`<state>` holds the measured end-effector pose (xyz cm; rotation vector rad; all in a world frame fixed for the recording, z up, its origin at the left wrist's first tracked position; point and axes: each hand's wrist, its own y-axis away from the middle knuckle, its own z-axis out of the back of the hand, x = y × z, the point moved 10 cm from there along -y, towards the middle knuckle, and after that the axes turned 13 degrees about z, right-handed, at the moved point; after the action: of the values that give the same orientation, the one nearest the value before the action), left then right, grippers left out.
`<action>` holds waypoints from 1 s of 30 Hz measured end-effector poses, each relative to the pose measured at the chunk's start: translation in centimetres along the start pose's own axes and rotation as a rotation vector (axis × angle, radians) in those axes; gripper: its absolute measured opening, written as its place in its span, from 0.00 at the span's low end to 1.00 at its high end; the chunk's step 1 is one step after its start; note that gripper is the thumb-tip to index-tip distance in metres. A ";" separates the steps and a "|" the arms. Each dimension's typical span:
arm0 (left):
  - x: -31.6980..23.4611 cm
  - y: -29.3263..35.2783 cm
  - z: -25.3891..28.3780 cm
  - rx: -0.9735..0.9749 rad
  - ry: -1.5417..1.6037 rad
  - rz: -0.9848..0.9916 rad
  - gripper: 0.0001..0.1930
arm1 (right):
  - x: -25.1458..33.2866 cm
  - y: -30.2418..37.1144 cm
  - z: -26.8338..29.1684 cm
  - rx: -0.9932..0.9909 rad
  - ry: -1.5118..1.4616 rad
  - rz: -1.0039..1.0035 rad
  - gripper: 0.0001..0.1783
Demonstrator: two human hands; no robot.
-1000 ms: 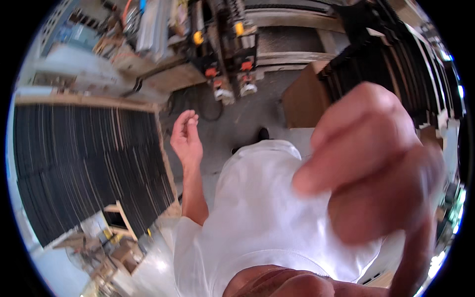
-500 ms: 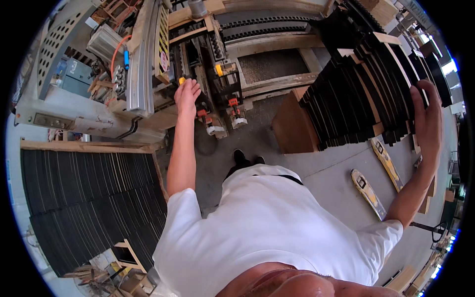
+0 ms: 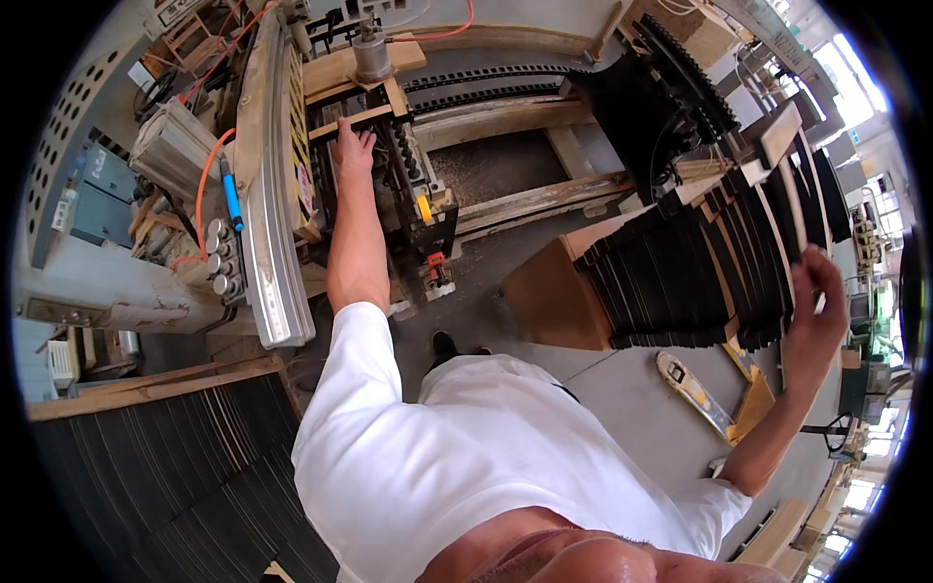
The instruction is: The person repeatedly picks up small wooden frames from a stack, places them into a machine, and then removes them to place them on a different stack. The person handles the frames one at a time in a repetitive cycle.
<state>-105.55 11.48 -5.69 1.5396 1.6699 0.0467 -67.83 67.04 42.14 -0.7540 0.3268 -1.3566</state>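
My left hand (image 3: 354, 154) reaches forward over the machine bed, fingers apart. Its fingertips are at a narrow wooden strip (image 3: 377, 115) lying across the bed below a metal cylinder (image 3: 370, 56). Whether they press on the strip is hard to see. My right hand (image 3: 819, 303) is raised at the right, fingers loosely bent and apart, with nothing visible in it. It is nearest to a stack of black boards (image 3: 671, 277); its fingertips overlap the light edge of a board there, and I cannot tell whether they touch.
An aluminium rail (image 3: 275, 262) with a blue pen-shaped item (image 3: 231, 196) runs along the left. More black boards (image 3: 185, 466) fill the lower left. A yellow pallet-jack fork (image 3: 692, 389) lies low on the floor at the right. Cable chains (image 3: 496, 83) cross the machine behind.
My left hand has moved forward from the yellow knob to the wooden strip. My right hand has come lower along the board stack. The whole view has shifted.
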 end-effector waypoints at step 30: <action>6.8 13.7 6.2 0.395 0.203 -0.004 0.15 | 28.0 0.4 -53.0 0.477 -0.675 1.031 0.13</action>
<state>-90.14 17.48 -5.90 1.8740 1.9252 -0.1414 -94.33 24.58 9.14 -0.4708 -0.1557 -0.1444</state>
